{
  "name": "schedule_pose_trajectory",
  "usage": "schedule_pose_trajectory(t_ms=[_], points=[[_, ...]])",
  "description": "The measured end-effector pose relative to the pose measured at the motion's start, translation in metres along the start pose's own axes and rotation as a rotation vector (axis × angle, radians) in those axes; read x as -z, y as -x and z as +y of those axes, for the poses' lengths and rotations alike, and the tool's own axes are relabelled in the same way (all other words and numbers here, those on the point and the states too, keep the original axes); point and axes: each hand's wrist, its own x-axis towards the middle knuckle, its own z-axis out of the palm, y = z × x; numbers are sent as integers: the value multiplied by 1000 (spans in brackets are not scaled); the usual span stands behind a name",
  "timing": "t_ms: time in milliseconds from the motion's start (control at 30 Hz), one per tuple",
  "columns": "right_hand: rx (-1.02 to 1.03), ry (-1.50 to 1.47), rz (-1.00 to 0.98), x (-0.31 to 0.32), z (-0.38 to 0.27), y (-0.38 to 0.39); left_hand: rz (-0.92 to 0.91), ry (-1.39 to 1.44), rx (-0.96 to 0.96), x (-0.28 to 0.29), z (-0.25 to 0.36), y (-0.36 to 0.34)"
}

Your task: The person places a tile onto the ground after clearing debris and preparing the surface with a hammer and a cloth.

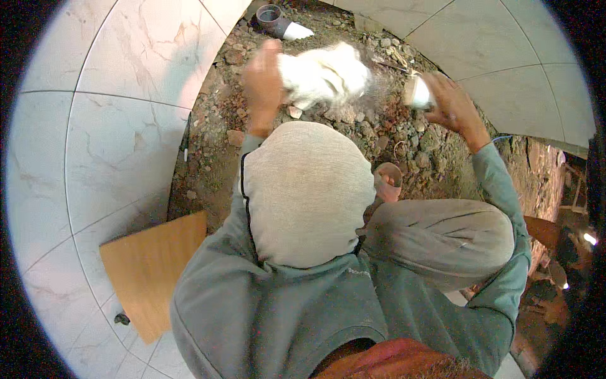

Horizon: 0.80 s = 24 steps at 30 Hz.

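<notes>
A crumpled white cloth or bag (325, 79), overexposed and smeared at its right edge, is above the rubble-strewn soil. At its left end is my left hand (264, 79), the fingers closed on it and partly blurred. Off to the right, my right hand (453, 106) curls its fingers around a small white object (419, 93); its kind cannot be made out. Bare soil and stones (420, 142) lie between and below the two hands. My bent knees come up close beneath them.
White marbled floor tiles (126, 139) border the dirt patch on the left, with more tiles (505, 63) at upper right. An open-ended dark pipe (269, 15) sticks up at the top. A wooden board (158, 271) and small black lump (122, 319) lie lower left.
</notes>
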Motion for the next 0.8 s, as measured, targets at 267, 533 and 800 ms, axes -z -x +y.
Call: schedule_pose_trajectory(t_ms=[267, 533, 800], points=[[-734, 290, -909, -87, 289, 235, 124, 124, 386, 62, -65, 12], [-156, -977, -214, 48, -23, -68, 202, 862, 933, -11, 46, 24], [-58, -1080, -60, 64, -121, -117, -764, 817, 743, -70, 44, 96]])
